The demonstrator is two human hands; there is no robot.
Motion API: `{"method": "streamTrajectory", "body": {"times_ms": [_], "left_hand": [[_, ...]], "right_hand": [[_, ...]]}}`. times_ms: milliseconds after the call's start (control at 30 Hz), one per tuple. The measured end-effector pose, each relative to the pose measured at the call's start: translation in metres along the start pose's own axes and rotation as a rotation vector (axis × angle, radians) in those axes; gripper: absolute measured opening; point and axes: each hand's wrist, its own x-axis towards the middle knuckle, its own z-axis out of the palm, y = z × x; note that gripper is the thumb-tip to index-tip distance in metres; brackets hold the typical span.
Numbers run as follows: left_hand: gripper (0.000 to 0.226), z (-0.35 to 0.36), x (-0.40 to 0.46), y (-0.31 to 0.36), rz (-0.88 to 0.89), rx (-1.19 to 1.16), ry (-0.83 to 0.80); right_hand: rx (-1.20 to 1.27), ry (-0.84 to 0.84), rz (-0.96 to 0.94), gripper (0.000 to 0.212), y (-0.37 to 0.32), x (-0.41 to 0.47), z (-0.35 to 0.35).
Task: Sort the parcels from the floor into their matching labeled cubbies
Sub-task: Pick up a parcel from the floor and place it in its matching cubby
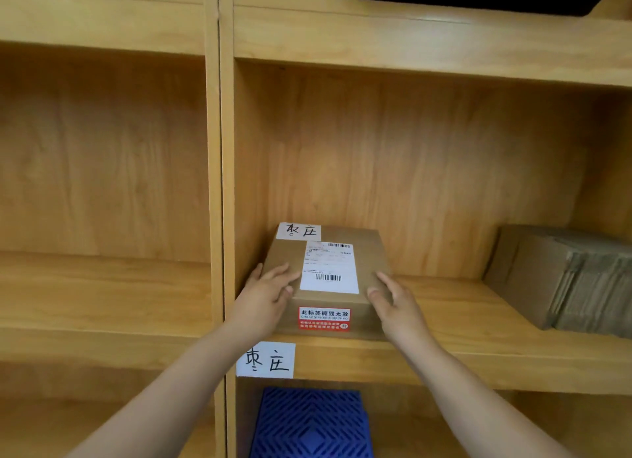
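Note:
A brown cardboard parcel sits on the shelf of a wooden cubby, at its left end. It carries a white shipping label, a red sticker on its front face and a handwritten paper tag at its back left corner. A matching handwritten label is stuck on the shelf's front edge below it. My left hand holds the parcel's left front corner, fingers lying on the top. My right hand holds the right front corner, thumb on the top.
A second, taped cardboard box lies at the right end of the same shelf. A blue patterned object sits in the cubby below. The left column of wooden cubbies is separated by an upright divider.

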Motion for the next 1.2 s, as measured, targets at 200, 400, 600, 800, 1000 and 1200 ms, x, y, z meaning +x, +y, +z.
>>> {"method": "streamTrajectory", "body": {"times_ms": [200, 400, 600, 800, 1000, 1200], "left_hand": [[0.04, 0.004, 0.009, 0.006, -0.019, 0.087, 0.018], [0.038, 0.007, 0.013, 0.011, -0.093, 0.125, 0.025], [0.044, 0.008, 0.01, 0.011, -0.068, 0.255, 0.015], [0.05, 0.016, 0.012, 0.014, -0.012, 0.42, 0.064], [0.052, 0.025, 0.015, 0.01, -0.002, 0.38, 0.103], [0.067, 0.03, 0.015, 0.006, -0.003, 0.357, 0.142]], "right_hand": [[-0.081, -0.057, 0.04, 0.048, 0.005, 0.017, -0.001], [-0.181, -0.07, 0.063, 0.051, 0.008, 0.025, -0.002], [-0.439, -0.066, -0.075, 0.052, 0.004, 0.019, -0.01], [-0.659, -0.097, -0.32, 0.071, 0.014, 0.025, -0.019], [-0.663, -0.077, -0.364, 0.063, 0.019, 0.031, -0.016], [-0.647, -0.073, -0.329, 0.065, 0.02, 0.03, -0.016]]}}
